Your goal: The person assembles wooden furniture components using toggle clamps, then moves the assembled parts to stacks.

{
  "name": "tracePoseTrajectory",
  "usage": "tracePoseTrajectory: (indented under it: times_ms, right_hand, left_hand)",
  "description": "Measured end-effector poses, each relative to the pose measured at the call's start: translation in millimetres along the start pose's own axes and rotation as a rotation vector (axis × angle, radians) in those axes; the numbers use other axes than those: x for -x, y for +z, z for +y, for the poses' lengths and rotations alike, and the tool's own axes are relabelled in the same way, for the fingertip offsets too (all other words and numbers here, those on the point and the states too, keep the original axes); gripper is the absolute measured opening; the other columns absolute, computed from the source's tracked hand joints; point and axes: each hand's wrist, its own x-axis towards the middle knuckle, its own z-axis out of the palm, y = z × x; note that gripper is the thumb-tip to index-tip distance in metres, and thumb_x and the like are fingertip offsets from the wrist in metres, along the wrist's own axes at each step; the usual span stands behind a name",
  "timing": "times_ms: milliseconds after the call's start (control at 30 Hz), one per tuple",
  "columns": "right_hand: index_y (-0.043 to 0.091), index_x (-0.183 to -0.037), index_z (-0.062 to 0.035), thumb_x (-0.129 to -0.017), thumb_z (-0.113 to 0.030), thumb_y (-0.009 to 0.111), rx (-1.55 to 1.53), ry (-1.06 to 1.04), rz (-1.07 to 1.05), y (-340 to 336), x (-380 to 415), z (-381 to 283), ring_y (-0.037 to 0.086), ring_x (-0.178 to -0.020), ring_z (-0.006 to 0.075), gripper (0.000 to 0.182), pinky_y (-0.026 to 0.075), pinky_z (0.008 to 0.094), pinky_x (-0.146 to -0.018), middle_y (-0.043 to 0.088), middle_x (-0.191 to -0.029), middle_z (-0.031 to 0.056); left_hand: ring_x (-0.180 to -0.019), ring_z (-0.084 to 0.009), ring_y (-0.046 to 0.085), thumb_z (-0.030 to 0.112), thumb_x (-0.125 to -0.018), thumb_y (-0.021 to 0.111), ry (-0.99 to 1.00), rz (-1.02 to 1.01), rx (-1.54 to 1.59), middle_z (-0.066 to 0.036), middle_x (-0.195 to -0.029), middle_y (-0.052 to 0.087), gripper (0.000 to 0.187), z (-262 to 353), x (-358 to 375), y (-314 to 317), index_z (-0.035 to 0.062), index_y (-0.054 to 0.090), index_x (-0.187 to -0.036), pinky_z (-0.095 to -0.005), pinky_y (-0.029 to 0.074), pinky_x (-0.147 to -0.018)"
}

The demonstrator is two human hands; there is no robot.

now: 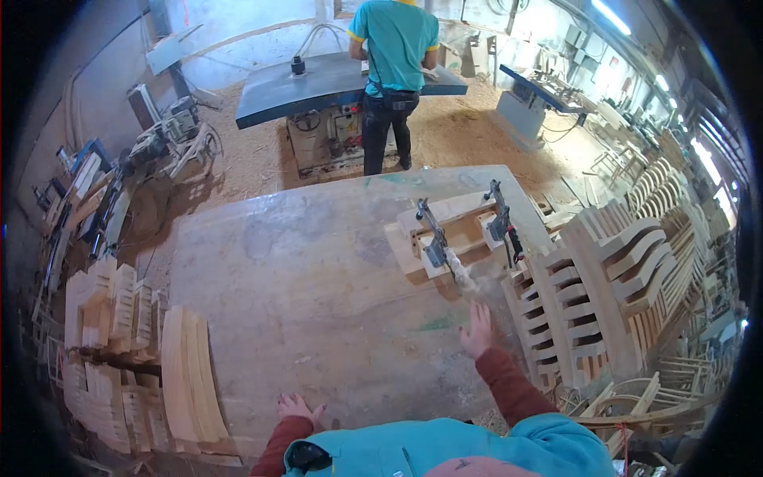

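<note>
My left hand point(297, 409) rests at the near edge of the large worktable point(302, 270), fingers spread and holding nothing. My right hand point(478, 331) reaches out over the table's right side with its fingers stretched, just short of a clamp handle wrapped in pale material point(460, 270). That handle belongs to the left one of two metal clamps point(433, 230). The second clamp point(499, 216) stands to its right and has a dark and red handle. Both grip a wooden jig point(461, 222) that lies on the far right part of the table.
Curved wooden parts point(612, 270) are stacked high along the right edge. Curved boards point(189, 374) and notched wood pieces point(111, 310) are piled at the left. Beyond the table a person point(393, 71) stands at a machine with a dark top point(318, 83). Sawdust covers the floor point(238, 155).
</note>
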Motion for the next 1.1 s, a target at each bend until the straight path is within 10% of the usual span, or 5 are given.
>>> tracePoseTrajectory:
  times_ms: [467,567,633,767,1100]
  right_hand:
    - [0.017,-0.139,-0.0021,-0.077,-0.033,0.052,0.365,0.341,-0.796,40,206,60,0.007,-0.133,0.0428,0.077,0.01,0.0476,-0.108,0.016,-0.142,0.0267]
    - [0.015,-0.139,-0.0002,-0.078,-0.034,0.051,0.407,0.323,-0.88,28,195,45,0.009,-0.133,0.0433,0.079,0.012,0.0458,-0.108,0.017,-0.141,0.0289]
    - [0.014,-0.139,0.0011,-0.078,-0.035,0.052,0.391,0.311,-0.936,18,187,44,0.011,-0.132,0.0431,0.081,0.013,0.0452,-0.108,0.016,-0.141,0.0299]
    - [0.013,-0.139,0.0027,-0.076,-0.04,0.053,0.387,0.307,-0.925,34,192,66,0.014,-0.132,0.042,0.086,0.015,0.0446,-0.108,0.014,-0.141,0.0307]
    - [0.007,-0.138,0.0059,-0.069,-0.047,0.06,0.553,0.301,-0.989,28,187,32,0.012,-0.132,0.0436,0.102,0.014,0.0446,-0.108,0.012,-0.142,0.0301]
  left_hand:
    - [-0.131,-0.04,0.021,0.075,-0.067,0.048,0.026,-0.001,-0.067,-0.028,-0.142,0.016,0.104,-5,0,0,0.0017,0.027,-0.137,-0.0459,0.026,-0.104]
    - [-0.13,-0.0423,0.02,0.075,-0.073,0.037,0.236,-0.193,-0.04,-0.024,-0.14,0.026,0.097,-21,-21,7,-0.0015,0.033,-0.133,-0.0537,0.027,-0.101]
    - [-0.13,-0.0397,0.023,0.069,-0.08,0.034,0.611,-0.56,0.747,-0.021,-0.142,0.025,0.084,-12,81,-70,0.0027,0.039,-0.132,-0.0548,0.026,-0.1]
    - [-0.131,-0.0343,0.025,0.038,-0.078,0.066,1.761,-0.994,0.862,-0.015,-0.138,0.035,0.054,-15,212,-164,0.0084,0.052,-0.122,-0.0496,0.02,-0.105]
    - [-0.127,-0.0339,0.034,0.009,-0.077,0.067,1.626,-0.672,0.825,-0.02,-0.128,0.045,0.032,-17,266,-168,0.0044,0.058,-0.107,-0.0481,0.022,-0.105]
